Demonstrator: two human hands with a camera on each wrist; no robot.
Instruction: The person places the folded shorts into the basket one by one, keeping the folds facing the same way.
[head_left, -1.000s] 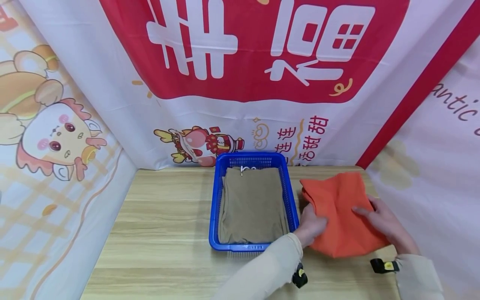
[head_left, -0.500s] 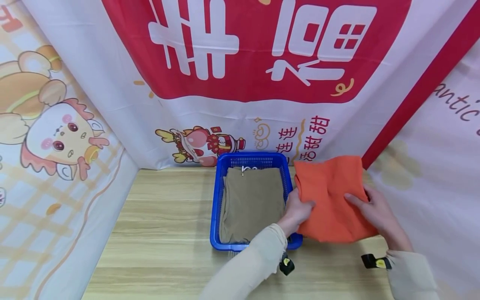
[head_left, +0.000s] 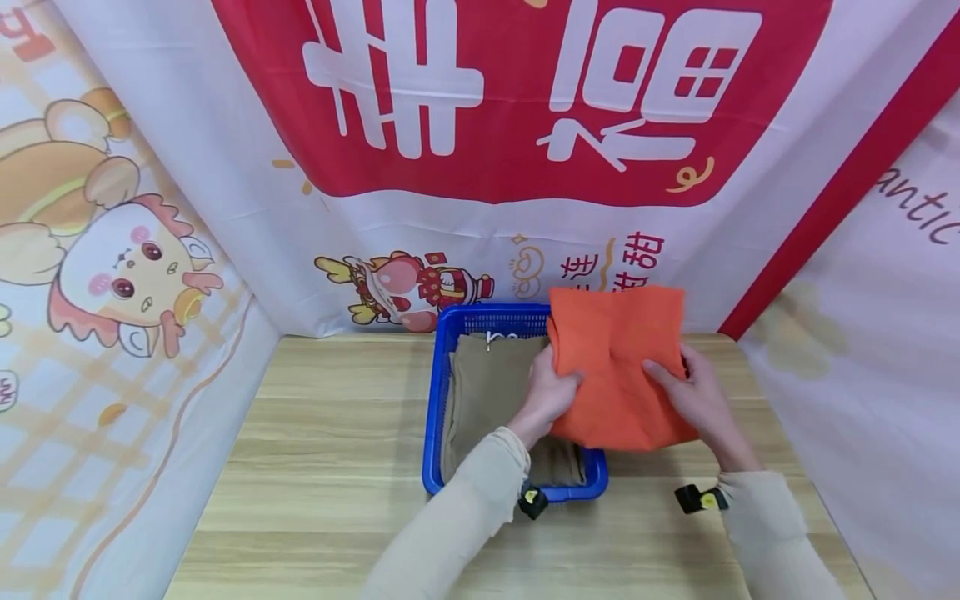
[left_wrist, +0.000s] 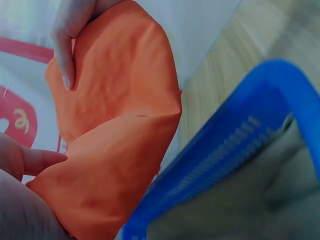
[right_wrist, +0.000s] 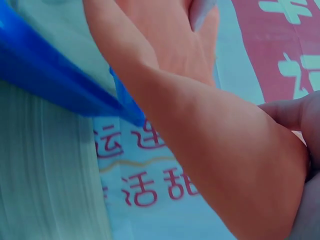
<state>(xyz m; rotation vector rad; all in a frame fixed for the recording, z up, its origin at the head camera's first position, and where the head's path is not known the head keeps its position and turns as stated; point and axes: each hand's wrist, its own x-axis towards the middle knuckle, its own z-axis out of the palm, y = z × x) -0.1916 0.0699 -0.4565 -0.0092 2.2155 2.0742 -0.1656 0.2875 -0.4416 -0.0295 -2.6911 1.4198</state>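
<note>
A folded piece of orange cloth [head_left: 618, 367] is held up in the air, partly over the right side of a blue plastic basket [head_left: 432, 417]. My left hand [head_left: 547, 396] grips its left edge, thumb on top. At its right edge my right hand [head_left: 693, 392] pinches it the same way. In the left wrist view the orange cloth [left_wrist: 115, 165] sags in a crease between the two hands. The right wrist view shows its underside bowed. Inside the basket lies a folded khaki garment [head_left: 487, 392], its right part hidden by the cloth and my left hand.
A white hook-like piece [head_left: 491, 337] shows at the back of the basket. The wooden table [head_left: 337, 433] extends on both sides. Printed fabric [head_left: 360, 183] hangs behind the table, with more at left and right.
Both hands have carried the orange cloth left and upward, from the table right of the basket to partly over the basket. The basket has stayed in place.
</note>
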